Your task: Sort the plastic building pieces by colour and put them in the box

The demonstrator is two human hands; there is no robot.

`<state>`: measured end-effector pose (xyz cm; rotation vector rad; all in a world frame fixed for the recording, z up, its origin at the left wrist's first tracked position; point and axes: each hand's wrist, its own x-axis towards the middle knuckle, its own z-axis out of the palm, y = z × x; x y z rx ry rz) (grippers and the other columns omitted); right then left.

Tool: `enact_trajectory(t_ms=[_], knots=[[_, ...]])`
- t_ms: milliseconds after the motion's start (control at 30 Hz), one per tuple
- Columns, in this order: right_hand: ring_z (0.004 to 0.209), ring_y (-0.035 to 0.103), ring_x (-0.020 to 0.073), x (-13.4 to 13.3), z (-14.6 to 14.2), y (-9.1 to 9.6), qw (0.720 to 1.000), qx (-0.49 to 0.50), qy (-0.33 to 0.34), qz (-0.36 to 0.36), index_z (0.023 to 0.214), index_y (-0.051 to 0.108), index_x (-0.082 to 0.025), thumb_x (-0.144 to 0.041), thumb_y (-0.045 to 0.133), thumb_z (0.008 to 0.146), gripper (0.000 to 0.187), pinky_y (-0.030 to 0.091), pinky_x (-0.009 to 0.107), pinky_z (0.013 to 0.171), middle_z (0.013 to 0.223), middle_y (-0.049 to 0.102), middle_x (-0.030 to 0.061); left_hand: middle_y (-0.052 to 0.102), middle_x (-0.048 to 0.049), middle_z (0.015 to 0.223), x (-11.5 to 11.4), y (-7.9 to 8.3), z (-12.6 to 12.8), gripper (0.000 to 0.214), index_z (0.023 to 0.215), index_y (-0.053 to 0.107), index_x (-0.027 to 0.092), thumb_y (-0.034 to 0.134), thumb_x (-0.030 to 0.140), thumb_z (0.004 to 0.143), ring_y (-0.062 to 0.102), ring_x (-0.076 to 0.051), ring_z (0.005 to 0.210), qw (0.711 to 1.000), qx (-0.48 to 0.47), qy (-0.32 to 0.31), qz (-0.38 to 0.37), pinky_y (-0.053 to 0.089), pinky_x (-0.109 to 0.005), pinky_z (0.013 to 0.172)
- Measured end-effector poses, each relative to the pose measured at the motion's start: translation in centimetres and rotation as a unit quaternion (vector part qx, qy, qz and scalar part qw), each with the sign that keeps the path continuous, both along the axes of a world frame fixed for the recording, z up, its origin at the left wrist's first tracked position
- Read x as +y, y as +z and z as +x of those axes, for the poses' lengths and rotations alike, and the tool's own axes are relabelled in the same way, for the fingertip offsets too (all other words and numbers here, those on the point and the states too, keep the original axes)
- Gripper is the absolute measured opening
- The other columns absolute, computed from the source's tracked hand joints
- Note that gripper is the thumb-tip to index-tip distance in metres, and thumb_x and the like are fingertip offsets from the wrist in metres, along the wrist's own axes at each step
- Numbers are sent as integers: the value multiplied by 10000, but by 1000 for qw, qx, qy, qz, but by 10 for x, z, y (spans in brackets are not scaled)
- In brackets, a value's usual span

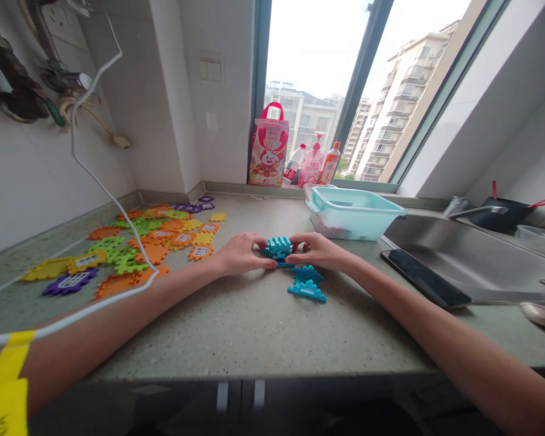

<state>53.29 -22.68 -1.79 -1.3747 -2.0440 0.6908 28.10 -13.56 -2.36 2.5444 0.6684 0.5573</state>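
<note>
Between my two hands, just above the counter, is a small blue block built from interlocking puzzle tiles (279,247). My left hand (245,253) grips its left side, thumb low and fingers behind. On the right side, my right hand (318,251) pinches it with the thumb in front. Loose blue puzzle tiles (307,289) lie on the counter just below my right hand. A spread of orange, green, yellow and purple puzzle tiles (152,253) covers the counter's left part, beyond my left forearm.
An aqua plastic basin (356,212) stands behind my right hand, beside the steel sink (490,260). A black phone (422,277) lies along the sink's edge. A white cable (118,209) crosses over my left forearm. Bottles (312,165) and a pink bag (269,151) line the windowsill.
</note>
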Motion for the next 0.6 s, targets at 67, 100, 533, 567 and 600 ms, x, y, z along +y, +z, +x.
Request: enact_trajectory(t_ms=[67, 100, 533, 567, 600], knots=[[794, 619, 190, 2, -2, -2, 1000, -17, -2, 20, 946, 800, -179, -626, 794, 833, 461, 471, 298, 670, 859, 697, 30, 737, -38, 974, 0, 1, 0, 395, 933, 785, 213, 812, 581, 792, 624, -218, 855, 1000, 1, -1, -4, 410, -310, 727], [792, 616, 189, 3, -2, -3, 999, -20, -4, 29, 932, 804, -183, -633, 792, 833, 462, 468, 299, 671, 860, 688, 31, 736, -39, 979, -1, 1, 0, 389, 941, 788, 214, 811, 574, 795, 624, -217, 855, 1000, 1, -1, -5, 412, -309, 731], [831, 686, 213, 0, 11, -2, 1000, 17, 1, 9, 1097, 811, -169, -625, 721, 897, 507, 539, 326, 741, 977, 787, 78, 720, -57, 973, -4, 3, 0, 404, 942, 799, 212, 779, 595, 813, 622, -224, 859, 1000, 16, 10, 15, 412, -308, 726], [804, 682, 208, 1, 12, -3, 1000, 12, -14, 17, 1053, 816, -166, -617, 736, 885, 488, 534, 325, 733, 928, 786, 71, 718, -57, 971, -4, 3, 0, 405, 935, 797, 211, 779, 597, 813, 620, -222, 855, 1000, 16, 9, 16, 410, -309, 725], [768, 672, 201, 2, 11, -4, 999, 3, -25, 27, 997, 819, -167, -609, 744, 879, 464, 525, 321, 715, 865, 777, 61, 717, -56, 968, -3, 3, 0, 406, 925, 795, 210, 779, 599, 812, 618, -220, 849, 1000, 15, 8, 17, 410, -310, 723]])
